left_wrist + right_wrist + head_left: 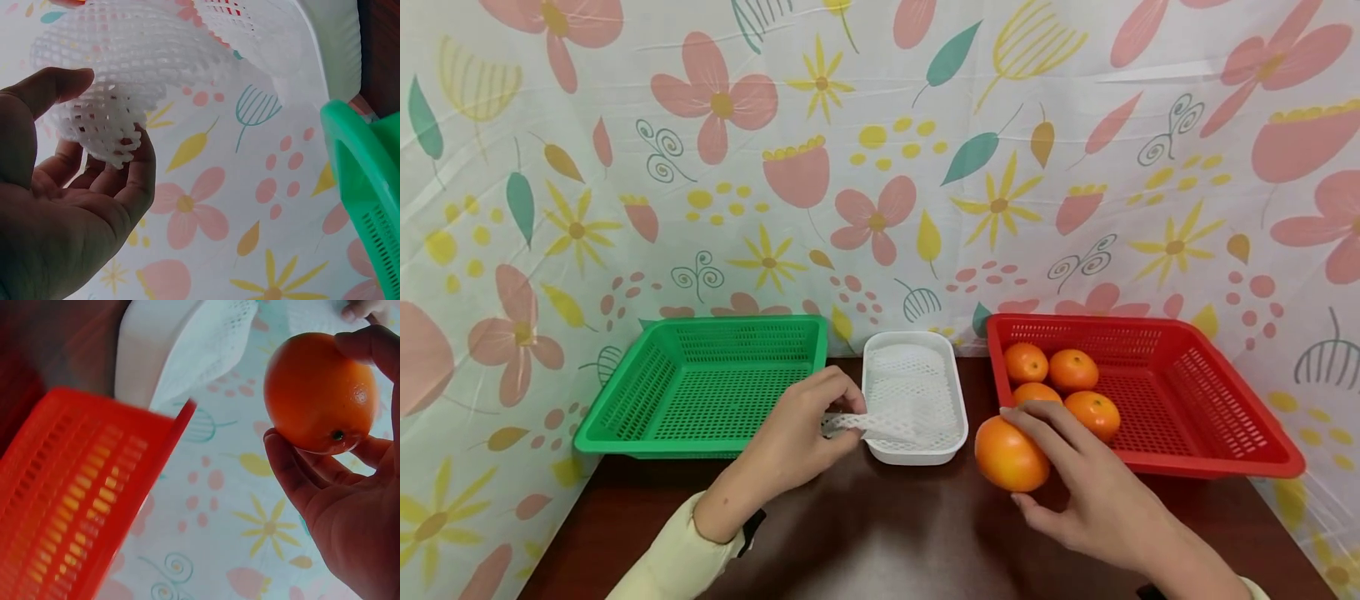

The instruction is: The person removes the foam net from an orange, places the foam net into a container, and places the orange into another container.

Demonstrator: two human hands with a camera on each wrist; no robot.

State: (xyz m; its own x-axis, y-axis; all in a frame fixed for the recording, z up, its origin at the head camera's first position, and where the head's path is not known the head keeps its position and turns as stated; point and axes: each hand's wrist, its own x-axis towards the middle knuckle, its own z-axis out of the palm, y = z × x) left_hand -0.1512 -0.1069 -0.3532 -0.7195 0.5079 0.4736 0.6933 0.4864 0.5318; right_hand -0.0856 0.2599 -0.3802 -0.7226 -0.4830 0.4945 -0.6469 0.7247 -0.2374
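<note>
My left hand [808,429] pinches a white foam fruit net [119,81] between thumb and fingers, over the near left corner of a small white tray [914,457]. The net's loose end hangs to the right across the tray, where more white netting [910,371] lies. An orange [1012,454] is held in my right hand [1086,492], thumb and fingers round its sides, in front of the red basket's [1210,462] left corner. In the right wrist view the orange [319,394] shows its small green stem spot facing the camera.
Several more oranges [1073,370] sit in the left part of the red basket. A green basket [655,446] stands at the left on the dark table [880,533]. A flower-patterned cloth [880,167] hangs behind everything.
</note>
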